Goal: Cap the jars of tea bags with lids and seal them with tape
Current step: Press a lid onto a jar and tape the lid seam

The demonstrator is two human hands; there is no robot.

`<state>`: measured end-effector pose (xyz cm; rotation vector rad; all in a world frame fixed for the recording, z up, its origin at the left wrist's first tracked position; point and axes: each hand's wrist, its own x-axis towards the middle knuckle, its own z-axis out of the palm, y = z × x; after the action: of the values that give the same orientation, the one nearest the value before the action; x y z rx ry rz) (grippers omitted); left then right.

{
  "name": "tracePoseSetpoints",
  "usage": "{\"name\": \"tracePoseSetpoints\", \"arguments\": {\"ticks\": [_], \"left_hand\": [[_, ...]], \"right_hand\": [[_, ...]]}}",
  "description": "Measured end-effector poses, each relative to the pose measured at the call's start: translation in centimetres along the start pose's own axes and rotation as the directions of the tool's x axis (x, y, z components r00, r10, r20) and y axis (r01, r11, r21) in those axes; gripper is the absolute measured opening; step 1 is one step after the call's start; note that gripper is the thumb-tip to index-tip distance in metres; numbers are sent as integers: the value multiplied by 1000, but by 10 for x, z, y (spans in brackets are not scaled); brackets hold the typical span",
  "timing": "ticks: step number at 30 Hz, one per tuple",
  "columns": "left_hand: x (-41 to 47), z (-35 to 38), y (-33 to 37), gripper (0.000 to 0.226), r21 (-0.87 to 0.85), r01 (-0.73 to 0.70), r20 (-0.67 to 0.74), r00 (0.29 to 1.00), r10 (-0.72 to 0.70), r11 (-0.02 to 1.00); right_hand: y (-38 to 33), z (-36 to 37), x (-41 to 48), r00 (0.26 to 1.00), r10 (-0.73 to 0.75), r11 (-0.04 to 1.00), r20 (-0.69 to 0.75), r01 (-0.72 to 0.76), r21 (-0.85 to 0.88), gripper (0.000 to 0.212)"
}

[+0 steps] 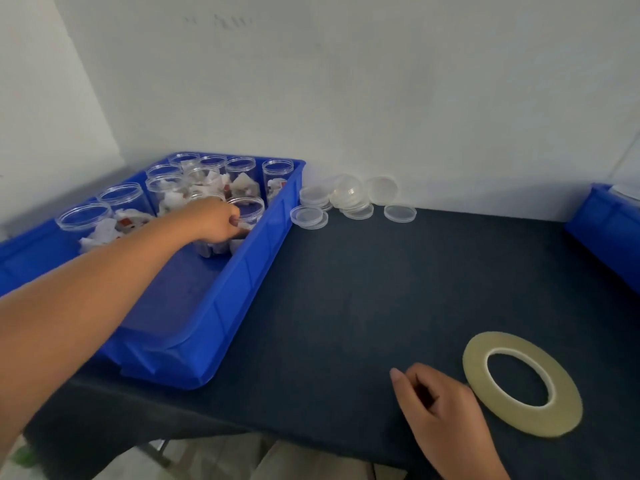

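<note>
A blue bin (pixel 221 306) at the left holds several clear open jars of tea bags (pixel 242 178). My left hand (pixel 216 221) reaches into the bin and grips a jar (pixel 247 211) near the bin's right wall, fingers curled round its side. Clear round lids (pixel 349 195) lie in a loose pile beside the bin, against the wall. A flat roll of yellowish tape (pixel 523 382) lies on the dark table (pixel 346 306) at the front right. My right hand (pixel 436 400) rests on the table just left of the tape, fingers loosely curled, holding nothing.
A second blue bin (pixel 609 230) stands at the table's right edge. White walls close in behind and on the left. The table's front edge runs below my right hand, with floor showing underneath.
</note>
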<state>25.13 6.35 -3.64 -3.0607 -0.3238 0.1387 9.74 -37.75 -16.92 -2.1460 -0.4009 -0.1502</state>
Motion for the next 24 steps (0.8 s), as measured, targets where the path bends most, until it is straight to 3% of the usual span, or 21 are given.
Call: {"name": "tracePoseSetpoints", "arguments": {"ticks": [4, 9, 12, 14, 19, 22, 24], "left_hand": [[-64, 2, -8, 28, 52, 4, 46, 999, -7, 999], [-122, 13, -7, 22, 55, 3, -99, 995, 3, 998], [-140, 16, -7, 10, -21, 30, -130, 991, -32, 999], [-148, 12, -8, 16, -80, 14, -181, 983, -29, 997], [-163, -25, -2, 19, -5, -115, -491, 866, 98, 993], [-173, -51, 17, 21, 84, -164, -597, 781, 181, 983], [-179, -64, 36, 25, 44, -227, -626, 753, 204, 973]], "right_hand": [[-2, -1, -3, 1000, -24, 999, 1, 24, -32, 44], [-2, -1, -3, 1000, 2, 999, 9, -1, -53, 44], [-5, -3, -2, 1000, 17, 998, 10, -16, -66, 44], [-8, -4, -3, 999, 32, 997, 14, -31, -69, 43], [-11, -5, -2, 997, 63, 993, 38, -59, -101, 39], [-11, -4, -1, 998, 59, 992, 31, -55, -110, 39], [-11, -5, -2, 998, 57, 993, 31, -54, -102, 39]]}}
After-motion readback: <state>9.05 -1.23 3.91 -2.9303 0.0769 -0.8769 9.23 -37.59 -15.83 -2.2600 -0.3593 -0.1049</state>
